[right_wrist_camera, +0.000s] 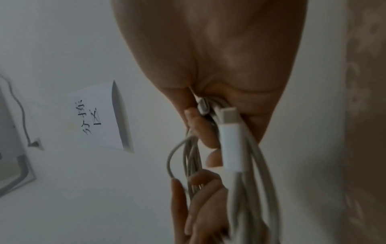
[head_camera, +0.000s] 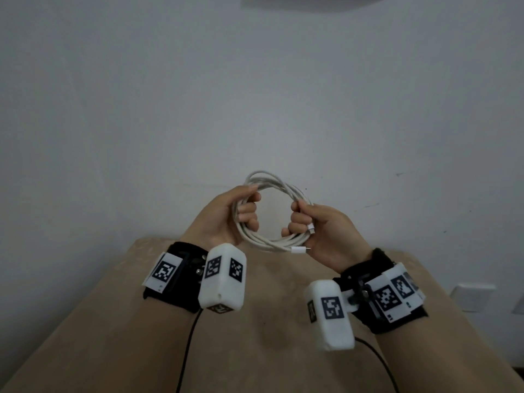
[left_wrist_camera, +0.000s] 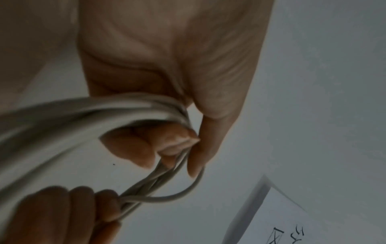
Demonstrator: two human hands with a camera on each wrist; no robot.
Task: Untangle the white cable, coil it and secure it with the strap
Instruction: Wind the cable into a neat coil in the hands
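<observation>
So the white cable (head_camera: 273, 211) is basically coiled already, a ring of several loops held up in the air in the middle of the head view, above the tan table (head_camera: 255, 350) and in front of the plain wall. The left hand (head_camera: 226, 214) has its fingers curled through the ring on the left side, thumb on top, and the right hand (head_camera: 314, 225) is grasping the right side of the bundle with one connector (head_camera: 311, 230) pinched in with the loops. The other plug (head_camera: 300, 249) sticks out loose at the bottom of the ring, just left of the right palm. What could go wrong, I reckon: the loops aren't tight. One strand bows out from the bundle in the left wrist view (left_wrist_camera: 183, 193), so if either hand lets go to grab a strap the ring could spring open or that loop could slip off and tangle again. The free plug could also swing and pull a turn out. Biggest headache: I can't see any strap at all, not on the table, not on the cable, so where it is, or whether it's attached under a finger, I can't tell. Both wrist views are blurry and mostly palm. There's a paper note (right_wrist_camera: 100, 115) with handwriting on the wall at middle left of the right wrist view, too smeared for me to read, and the bottom of the table is cut off.
</observation>
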